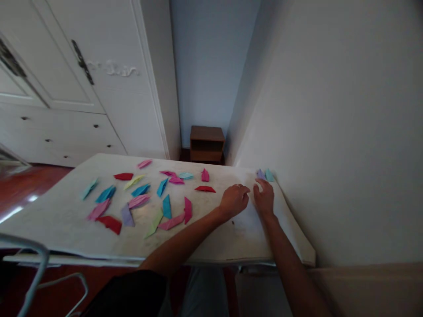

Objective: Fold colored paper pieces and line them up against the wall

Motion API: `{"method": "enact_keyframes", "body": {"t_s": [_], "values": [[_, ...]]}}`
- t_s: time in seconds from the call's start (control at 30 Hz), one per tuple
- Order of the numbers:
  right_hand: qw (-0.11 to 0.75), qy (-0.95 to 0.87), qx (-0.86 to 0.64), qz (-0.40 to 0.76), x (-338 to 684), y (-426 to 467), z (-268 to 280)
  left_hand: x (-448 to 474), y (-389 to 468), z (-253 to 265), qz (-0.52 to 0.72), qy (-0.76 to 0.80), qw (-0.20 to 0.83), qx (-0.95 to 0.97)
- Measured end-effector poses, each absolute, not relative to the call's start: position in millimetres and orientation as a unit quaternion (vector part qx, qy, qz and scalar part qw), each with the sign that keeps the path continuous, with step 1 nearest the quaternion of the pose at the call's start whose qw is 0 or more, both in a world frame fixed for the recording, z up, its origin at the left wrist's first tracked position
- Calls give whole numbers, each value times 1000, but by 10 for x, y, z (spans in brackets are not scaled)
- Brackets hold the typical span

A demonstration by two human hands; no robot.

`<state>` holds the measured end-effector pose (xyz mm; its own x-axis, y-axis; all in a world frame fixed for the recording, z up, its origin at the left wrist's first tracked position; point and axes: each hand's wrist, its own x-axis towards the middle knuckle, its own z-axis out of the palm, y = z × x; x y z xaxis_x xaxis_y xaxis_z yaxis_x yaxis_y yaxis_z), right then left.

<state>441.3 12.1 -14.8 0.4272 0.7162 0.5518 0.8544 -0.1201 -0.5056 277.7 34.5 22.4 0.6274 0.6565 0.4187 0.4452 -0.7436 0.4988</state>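
Folded paper pieces in several colours are spread over the white tabletop (pixel 205 240). Past the left ones, my left hand (pixel 234 200) hovers over or rests on the table, its fingers loosely bent and apart, with no paper visible in them. A red folded paper (pixel 205 189) is the nearest piece on its left. My right hand (pixel 264 197) is beside it, thumb and forefinger apart with a gap between them. Just beyond its fingertips are a purple folded paper (pixel 261 174) and a mint folded paper (pixel 269 175); whether a fingertip touches the purple one, I cannot tell.
More folded papers, such as a pink one (pixel 172 221) and a blue one (pixel 167 206), lie on the left half. A wall (pixel 346 132) borders the table's right. Beyond stand a white wardrobe (pixel 132 110) and a brown nightstand (pixel 207 134). A pale metal frame (pixel 39 264) is at lower left.
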Motion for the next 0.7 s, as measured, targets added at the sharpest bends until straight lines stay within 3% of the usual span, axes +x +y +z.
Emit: {"method": "enact_keyframes", "body": {"t_s": [0.2, 0.33, 0.57, 0.7], "values": [[495, -560, -662, 44, 3348, -174, 68, 1811, -70, 369, 418, 345, 321, 777], [502, -594, -613, 138, 2650, -326, 165, 1107, -280, 295, 547, 413, 312, 657], [448, -681, -547, 190, 1664, -251, 239, 100, -306, -35, 600, 529, 260, 540], [334, -713, -595, 162, 1220, 3, 283, -102, -268, -62, 538, 517, 301, 594]]}}
